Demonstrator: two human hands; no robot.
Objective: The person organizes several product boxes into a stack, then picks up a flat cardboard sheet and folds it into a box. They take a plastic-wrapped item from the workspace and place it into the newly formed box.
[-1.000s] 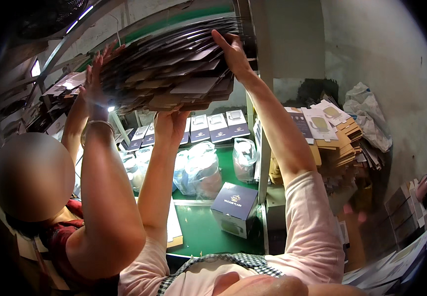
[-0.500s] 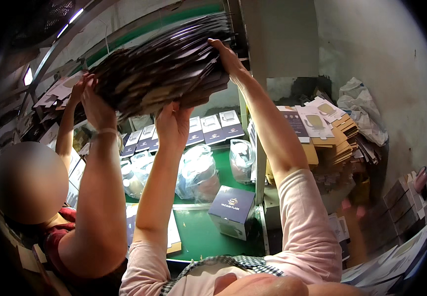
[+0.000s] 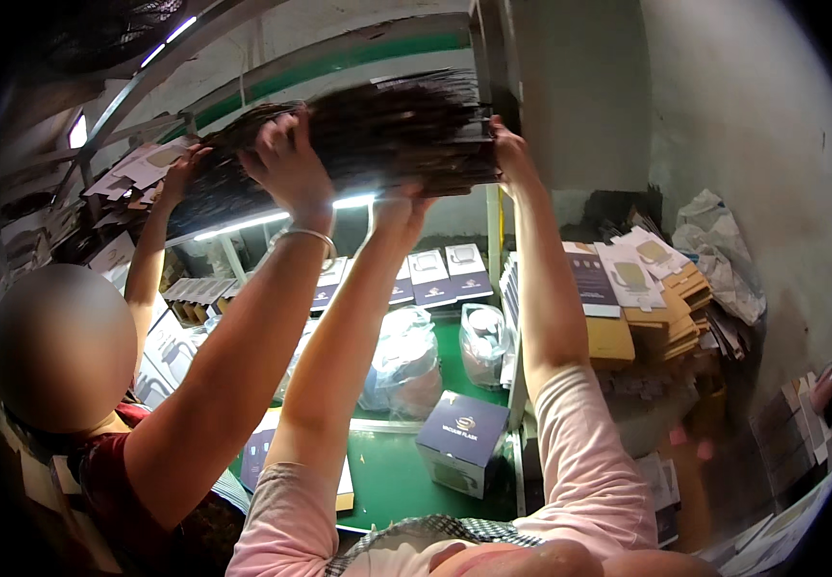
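While stack of flat dark cartons (image 3: 378,135) rides higher than half a second ago, now level overhead near shelf post (image 3: 493,58), left hand (image 3: 402,207) props underside, palm up; right hand (image 3: 512,159) clamps right end. Co-worker's hand (image 3: 286,168) grips front edge. Lift looks nearly complete. Blue box (image 3: 462,452) sits on green table (image 3: 392,476) below.

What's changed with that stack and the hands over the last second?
The stack of flat cartons has tipped from sloping up to the right to nearly level. The co-worker's hand, earlier at its left end, now grips nearer the middle. The left hand still props it from below, and the right hand still holds the right end. The blue box on the green table has not moved.
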